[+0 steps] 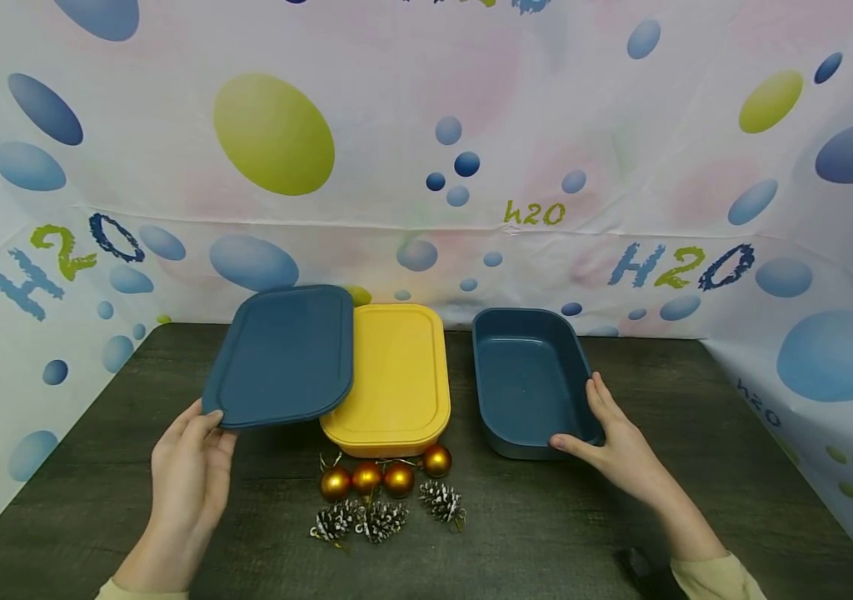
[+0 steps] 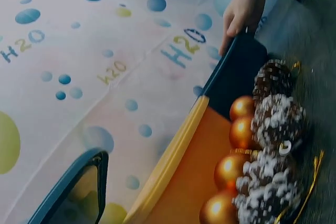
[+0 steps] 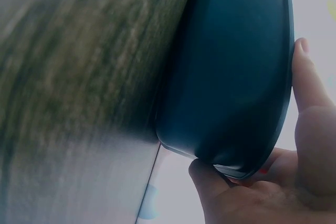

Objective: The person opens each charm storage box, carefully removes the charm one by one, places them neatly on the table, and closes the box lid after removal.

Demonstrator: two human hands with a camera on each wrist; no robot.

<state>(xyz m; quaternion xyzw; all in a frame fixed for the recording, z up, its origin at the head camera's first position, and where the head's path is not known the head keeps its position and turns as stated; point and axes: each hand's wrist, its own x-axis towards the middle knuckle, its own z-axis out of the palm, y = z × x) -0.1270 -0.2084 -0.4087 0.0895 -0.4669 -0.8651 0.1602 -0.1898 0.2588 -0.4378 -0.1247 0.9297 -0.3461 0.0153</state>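
Observation:
My left hand (image 1: 190,475) pinches the near left corner of a flat blue lid (image 1: 284,358) between thumb and fingers. The lid is raised and tilted, overlapping the left side of a yellow lidded container (image 1: 392,375). In the left wrist view, part of the lid's rim (image 2: 73,182) shows at the lower left. On the right stands an uncovered blue container (image 1: 527,375) with nothing inside. My right hand (image 1: 621,450) touches its near right corner, thumb at the front rim and fairly straight fingers along the right side; the right wrist view shows this hand (image 3: 268,182) around the corner.
Several gold baubles (image 1: 366,478) lie just before the yellow container. Nearer me are three snowy pine cones (image 1: 381,522). Behind the dark table (image 1: 531,525) hangs a white backdrop (image 1: 396,108) with coloured dots. A small dark object (image 1: 635,562) lies by my right forearm.

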